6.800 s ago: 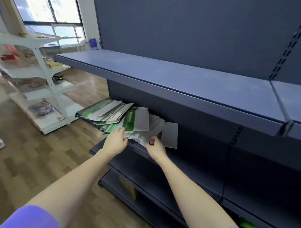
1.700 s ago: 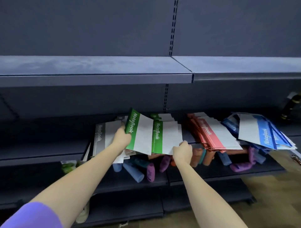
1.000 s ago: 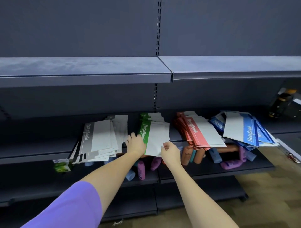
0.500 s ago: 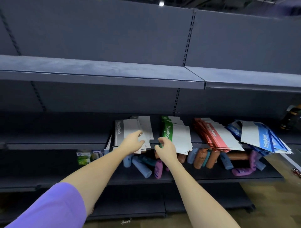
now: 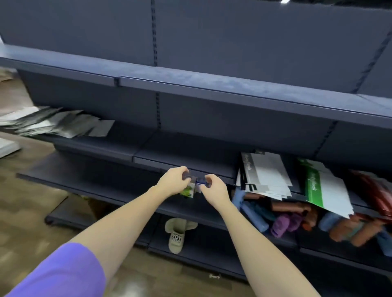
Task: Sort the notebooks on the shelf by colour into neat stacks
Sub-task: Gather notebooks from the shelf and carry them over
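Both hands are on small cartons: left hand grips the green one, right hand pinches the blue-topped one. I'd shift them clear toward 9 o'clock, away from the grey notebooks at 3 o'clock, so that stack can be squared.

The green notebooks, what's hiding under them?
Under the green notebooks, on the shelf below, lie rolled-up things in purple, brown and blue. The notebooks overhang and cover the back of that shelf, so whatever lies there is hidden.

Dim under the shelves, lit from a ceiling lamp overhead; heavily motion-blurred rightward, wide-angle bending at edges.
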A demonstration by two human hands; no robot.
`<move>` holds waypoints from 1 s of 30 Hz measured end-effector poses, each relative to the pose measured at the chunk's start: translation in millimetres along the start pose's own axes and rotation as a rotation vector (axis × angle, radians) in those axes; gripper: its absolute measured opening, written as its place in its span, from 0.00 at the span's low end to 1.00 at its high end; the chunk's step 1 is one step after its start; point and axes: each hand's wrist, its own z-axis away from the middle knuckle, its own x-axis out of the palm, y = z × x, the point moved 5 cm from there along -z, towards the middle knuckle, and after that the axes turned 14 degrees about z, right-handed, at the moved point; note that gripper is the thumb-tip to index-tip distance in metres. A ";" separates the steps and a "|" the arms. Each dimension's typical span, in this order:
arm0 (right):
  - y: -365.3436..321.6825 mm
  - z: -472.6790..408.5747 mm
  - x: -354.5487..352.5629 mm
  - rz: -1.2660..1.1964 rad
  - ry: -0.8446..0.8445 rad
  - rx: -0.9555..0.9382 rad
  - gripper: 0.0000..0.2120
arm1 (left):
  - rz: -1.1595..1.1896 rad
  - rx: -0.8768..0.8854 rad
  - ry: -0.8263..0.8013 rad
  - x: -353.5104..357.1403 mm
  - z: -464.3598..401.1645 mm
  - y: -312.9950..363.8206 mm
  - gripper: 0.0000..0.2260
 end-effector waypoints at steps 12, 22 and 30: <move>-144.8 -49.3 124.0 -0.035 -0.147 -0.078 0.21 | -0.002 -0.205 0.156 -143.2 23.7 -154.1 0.18; -297.6 -151.7 233.1 -0.243 -0.230 -0.190 0.19 | -0.182 -0.268 0.221 -291.1 -40.6 -258.6 0.16; -377.3 -214.7 296.5 -0.259 -0.291 -0.224 0.18 | -0.261 -0.327 0.293 -377.5 -73.9 -329.2 0.16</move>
